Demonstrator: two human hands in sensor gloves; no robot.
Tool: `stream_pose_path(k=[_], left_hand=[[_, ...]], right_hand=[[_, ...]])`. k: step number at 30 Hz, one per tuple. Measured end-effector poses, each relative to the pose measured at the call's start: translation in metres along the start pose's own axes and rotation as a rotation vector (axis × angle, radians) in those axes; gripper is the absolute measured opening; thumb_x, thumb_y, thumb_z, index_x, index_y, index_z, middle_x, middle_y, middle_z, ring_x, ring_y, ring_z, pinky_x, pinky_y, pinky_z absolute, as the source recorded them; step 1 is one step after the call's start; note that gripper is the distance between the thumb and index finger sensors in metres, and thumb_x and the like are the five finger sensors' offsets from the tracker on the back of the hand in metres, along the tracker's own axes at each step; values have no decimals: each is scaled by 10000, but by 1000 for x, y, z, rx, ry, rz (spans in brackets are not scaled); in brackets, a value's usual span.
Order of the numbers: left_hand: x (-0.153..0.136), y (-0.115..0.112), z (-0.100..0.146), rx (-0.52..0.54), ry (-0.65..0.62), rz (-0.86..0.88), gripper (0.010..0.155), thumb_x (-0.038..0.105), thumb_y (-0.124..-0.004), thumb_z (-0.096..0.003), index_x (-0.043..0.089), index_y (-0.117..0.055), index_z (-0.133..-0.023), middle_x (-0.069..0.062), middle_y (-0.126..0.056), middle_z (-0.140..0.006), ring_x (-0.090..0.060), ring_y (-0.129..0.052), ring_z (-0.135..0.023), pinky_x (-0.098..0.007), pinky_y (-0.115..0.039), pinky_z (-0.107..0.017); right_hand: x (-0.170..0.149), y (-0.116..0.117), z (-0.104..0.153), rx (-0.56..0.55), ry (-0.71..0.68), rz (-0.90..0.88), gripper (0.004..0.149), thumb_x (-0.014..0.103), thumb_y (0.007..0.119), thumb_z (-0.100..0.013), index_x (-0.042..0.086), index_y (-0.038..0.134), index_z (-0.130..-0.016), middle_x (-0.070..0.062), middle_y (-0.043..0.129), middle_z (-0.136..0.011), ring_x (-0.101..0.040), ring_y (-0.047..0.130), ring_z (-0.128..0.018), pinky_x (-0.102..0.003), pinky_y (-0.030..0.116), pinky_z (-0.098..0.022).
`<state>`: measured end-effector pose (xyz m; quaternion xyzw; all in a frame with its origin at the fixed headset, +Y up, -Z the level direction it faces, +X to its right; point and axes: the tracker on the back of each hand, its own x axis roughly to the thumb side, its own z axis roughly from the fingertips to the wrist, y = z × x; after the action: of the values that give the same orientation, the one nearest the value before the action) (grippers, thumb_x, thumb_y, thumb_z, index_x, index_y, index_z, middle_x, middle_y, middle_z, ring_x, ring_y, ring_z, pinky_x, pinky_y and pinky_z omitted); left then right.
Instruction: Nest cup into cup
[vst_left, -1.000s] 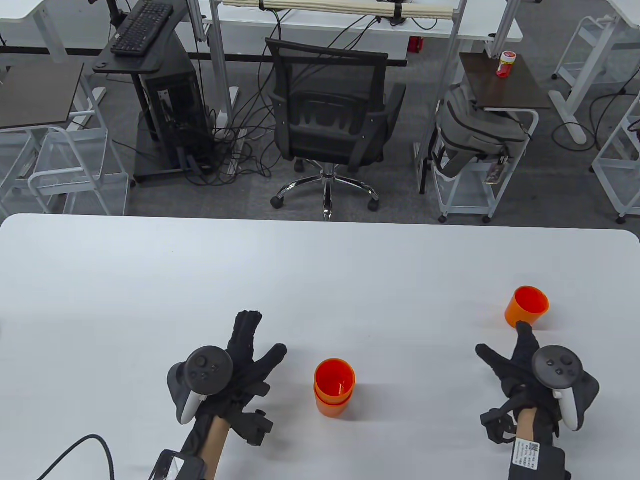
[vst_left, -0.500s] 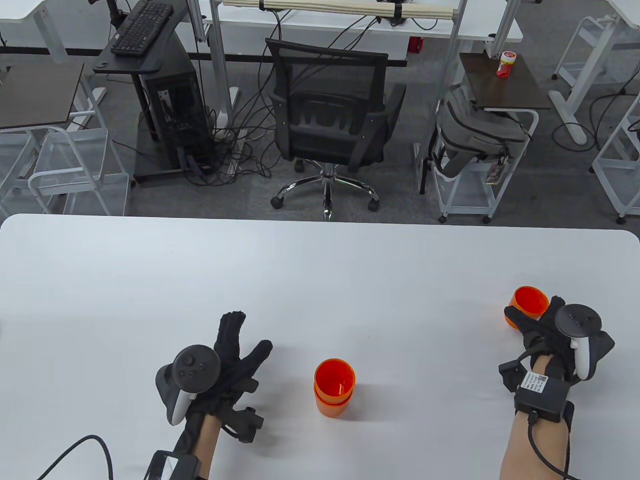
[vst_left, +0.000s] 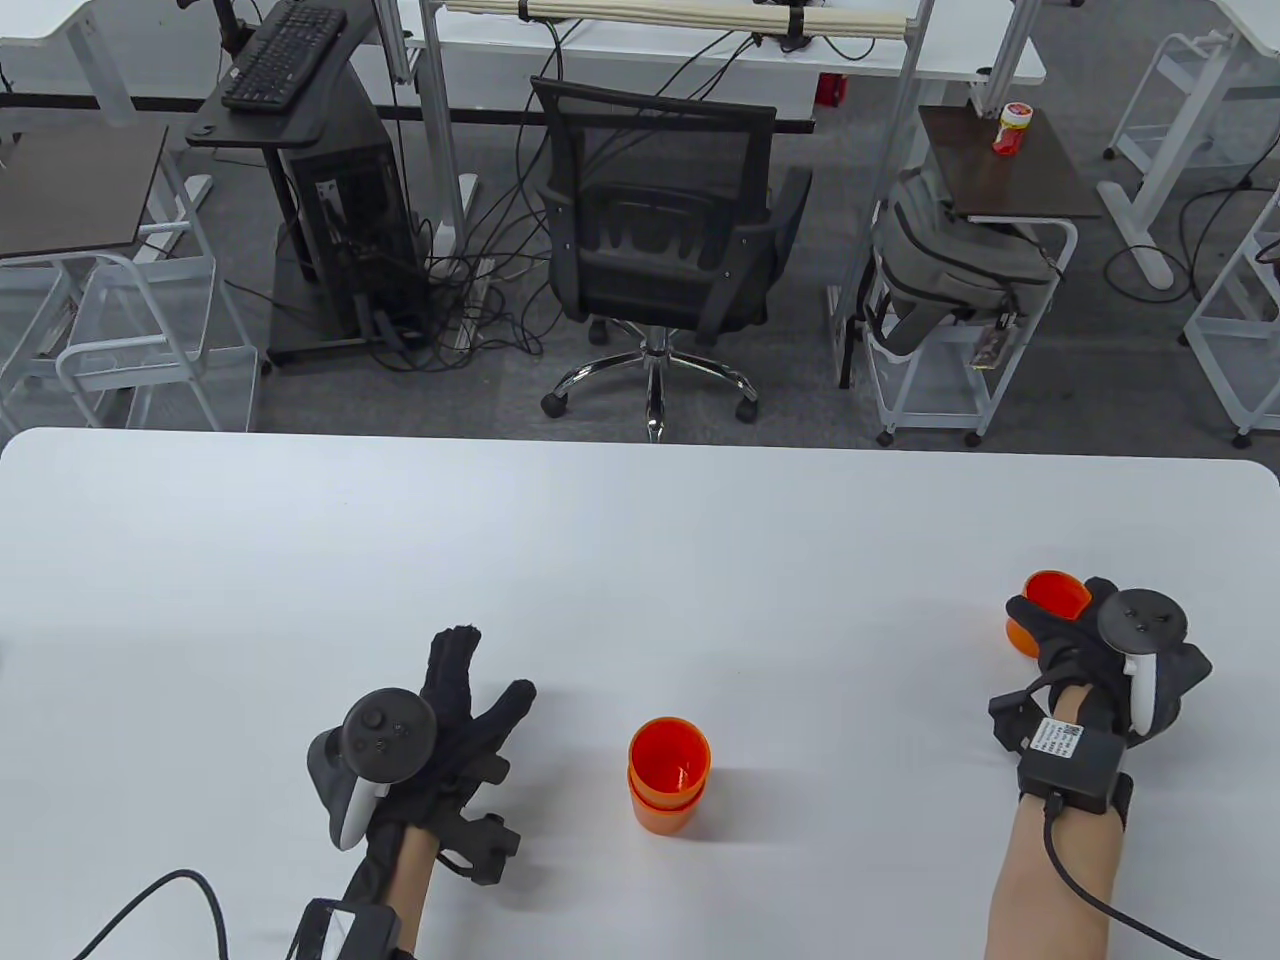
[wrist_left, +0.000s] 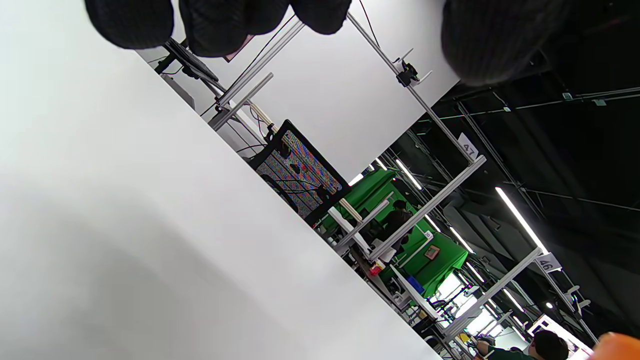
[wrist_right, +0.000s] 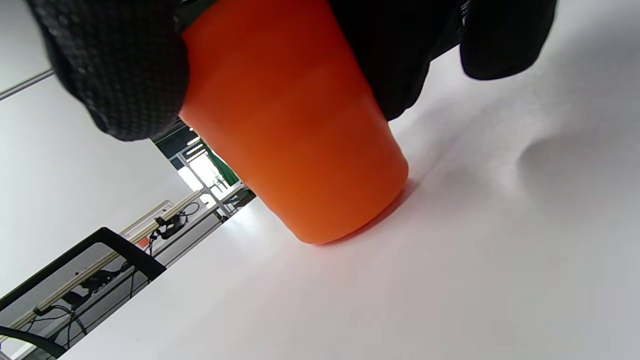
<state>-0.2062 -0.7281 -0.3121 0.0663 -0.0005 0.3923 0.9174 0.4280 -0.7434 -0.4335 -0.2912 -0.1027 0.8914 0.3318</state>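
Fingers, right hand (vst_left: 1090, 650): wrapped around the single orange cup (wrist_right: 295, 130), base on the counter (vst_left: 640, 560).
Fingers, left hand (vst_left: 440, 730): spread, holding nothing.
Stacked cups (vst_left: 669, 773): between both hands.

black knit-gloved fingertips (wrist_left: 220, 25) of the left hand hang in from the top edge, spread apart and gripping nothing, above the bare white desk (wrist_left: 125, 225) that runs diagonally across the tilted view; beyond its edge stands a black mesh office chair back (wrist_left: 300, 175), and an orange blur (wrist_left: 617, 347) shows at the bottom right corner
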Motion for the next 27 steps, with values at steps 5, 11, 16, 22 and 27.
stream_pose_path(k=[5, 11, 16, 22, 27], left_hand=[[1, 4, 0, 15, -1, -2, 912, 653, -711, -524, 67, -426, -1162, -298, -461, -1208, -501, -625, -1066, -672, -630, -724], [2, 2, 2, 9, -14, -11, 912, 652, -711, -525, 64, -429, -1162, -302, -460, -1208, -503, -625, -1065, -674, -630, -722], [5, -3, 2, -20, -26, -42, 912, 654, -710, -524, 66, -428, -1163, -299, -461, -1208, -499, -626, -1067, -673, -631, -723], [9, -9, 3, -49, -39, -64, 912, 654, -709, -525, 67, -429, -1163, -299, -462, -1209, -502, -626, -1067, -672, -631, -724], [11, -11, 3, -60, -48, -79, 913, 655, -710, -524, 67, -427, -1164, -299, -463, -1209, -502, -627, -1067, -673, -632, -723]], right_hand=[[28, -10, 29, 62, -150, -20, 1012, 530, 926, -406, 12, 423, -1116, -242, 600, -1081, -436, 757, -929, -687, 619, -642], [90, -22, 94, 170, -430, -103, 1021, 517, 932, -417, -19, 412, -1112, -285, 592, -1078, -458, 759, -927, -642, 657, -646], [147, -24, 176, 255, -662, -186, 1019, 528, 924, -424, -20, 416, -1117, -280, 605, -1074, -452, 769, -921, -646, 653, -643], [178, -10, 256, 365, -825, -245, 1008, 538, 919, -435, -27, 440, -1121, -284, 625, -1069, -458, 785, -906, -653, 653, -635], [183, 16, 294, 461, -876, -235, 1005, 531, 920, -442, -35, 444, -1123, -292, 626, -1070, -466, 783, -905, -659, 648, -633]])
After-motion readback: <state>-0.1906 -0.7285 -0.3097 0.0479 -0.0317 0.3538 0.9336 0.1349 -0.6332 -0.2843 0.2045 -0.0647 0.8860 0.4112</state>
